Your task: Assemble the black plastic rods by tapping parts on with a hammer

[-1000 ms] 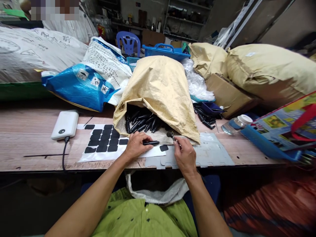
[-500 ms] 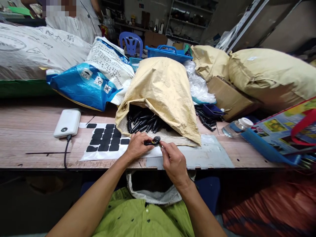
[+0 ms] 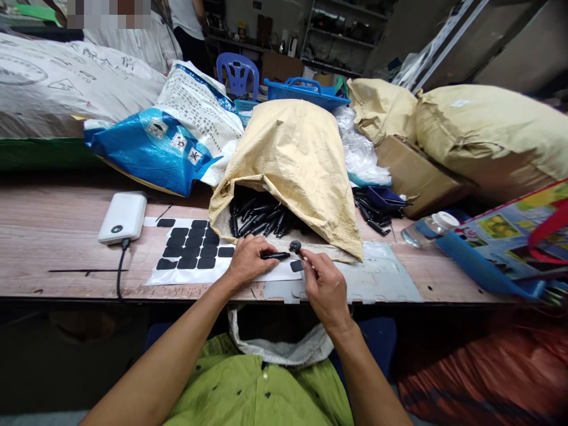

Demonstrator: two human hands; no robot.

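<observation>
A slim black pen-like piece (image 3: 276, 255) is pinched in my left hand (image 3: 248, 259), pointing right. My right hand (image 3: 325, 284) pinches a small tool with a round dark head (image 3: 295, 246), just beyond the tip of that piece. Many similar black pieces (image 3: 261, 219) lie in the mouth of a tan sack (image 3: 293, 142). Left of my hands, a white sheet (image 3: 155, 277) bears rows of black rounded stickers (image 3: 189, 248). One more black sticker (image 3: 296, 266) lies between my hands.
A white power bank (image 3: 123, 218) with a cable sits at left. Farther right are more black pieces (image 3: 373, 216), a bottle (image 3: 428, 229) and a blue tray (image 3: 483, 266). Sacks line the back, a blue and white one (image 3: 164, 142) among them. People stand at the back left.
My right hand has moved right, parting the round-headed tool from the black piece. The piece now shows at full length, and a sticker has come into view between my hands.
</observation>
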